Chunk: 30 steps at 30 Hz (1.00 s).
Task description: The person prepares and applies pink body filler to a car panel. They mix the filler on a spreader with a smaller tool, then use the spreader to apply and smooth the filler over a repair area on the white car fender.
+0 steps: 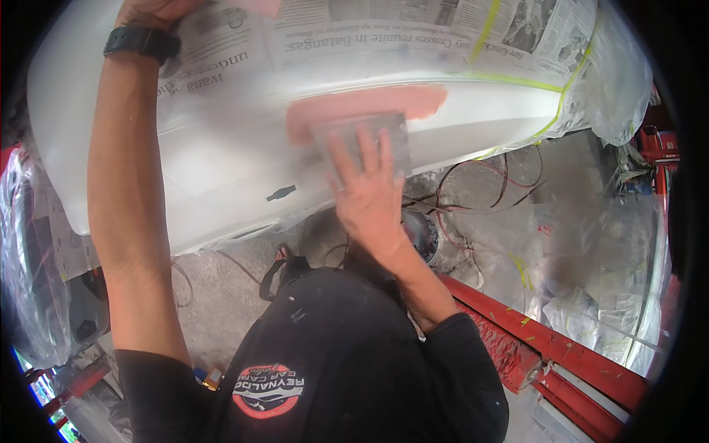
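Observation:
My right hand [369, 192] presses a thin grey putty spreader [399, 136] flat against a white car body panel [229, 162], its fingers laid along the face. The spreader's upper edge overlaps the lower side of a long pink filler patch [369, 102]. At the top left, my left hand [156, 9] is cut off by the frame edge, a dark watch [142, 42] on its wrist. Close by it, a flat pink area [260, 6] enters at the upper edge; whether the left hand holds it is hidden. A small dark mark [281, 193] lies on the panel below the patch.
Newspaper [354, 44] and yellow-green tape [517, 80] mask the panel's upper part. Clear plastic sheeting [624, 96] hangs at the right. Dark and red hoses [473, 166] loop over the concrete floor. A red metal beam [546, 336] runs along the lower right.

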Tool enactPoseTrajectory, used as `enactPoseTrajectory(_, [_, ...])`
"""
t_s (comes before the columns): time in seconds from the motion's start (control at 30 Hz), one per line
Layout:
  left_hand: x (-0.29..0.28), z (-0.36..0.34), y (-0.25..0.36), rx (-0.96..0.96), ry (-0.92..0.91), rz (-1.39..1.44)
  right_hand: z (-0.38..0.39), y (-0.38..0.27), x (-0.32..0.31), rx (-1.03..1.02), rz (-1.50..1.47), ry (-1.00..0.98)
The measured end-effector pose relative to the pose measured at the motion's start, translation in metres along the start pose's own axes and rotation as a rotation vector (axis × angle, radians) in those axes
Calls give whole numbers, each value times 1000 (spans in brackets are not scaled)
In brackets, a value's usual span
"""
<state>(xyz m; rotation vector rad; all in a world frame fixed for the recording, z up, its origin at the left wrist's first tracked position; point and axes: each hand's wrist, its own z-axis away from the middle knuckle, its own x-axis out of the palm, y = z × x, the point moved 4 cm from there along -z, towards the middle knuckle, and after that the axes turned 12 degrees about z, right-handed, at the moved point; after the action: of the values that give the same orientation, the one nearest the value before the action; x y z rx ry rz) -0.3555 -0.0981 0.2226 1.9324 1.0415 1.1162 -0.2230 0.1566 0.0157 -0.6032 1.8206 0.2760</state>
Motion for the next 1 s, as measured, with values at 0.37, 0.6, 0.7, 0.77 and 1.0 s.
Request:
enactPoseTrajectory(0.37, [-2, 4, 6, -26, -5, -2, -30, 23, 22, 22, -73, 115])
enactPoseTrajectory(0.6, [0, 1, 5, -40, -87, 15, -32, 22, 32, 0, -54, 165])
enactPoseTrajectory(0.7, [0, -1, 4, -60, -92, 43, -30, 23, 39, -8, -113, 194])
enactPoseTrajectory(0.77, [1, -1, 5, -28, -94, 2, -27, 23, 44, -23, -132, 200])
enactPoseTrajectory(1.0, [-2, 5, 5, -30, 10, -6, -2, 22, 42, -77, -41, 95])
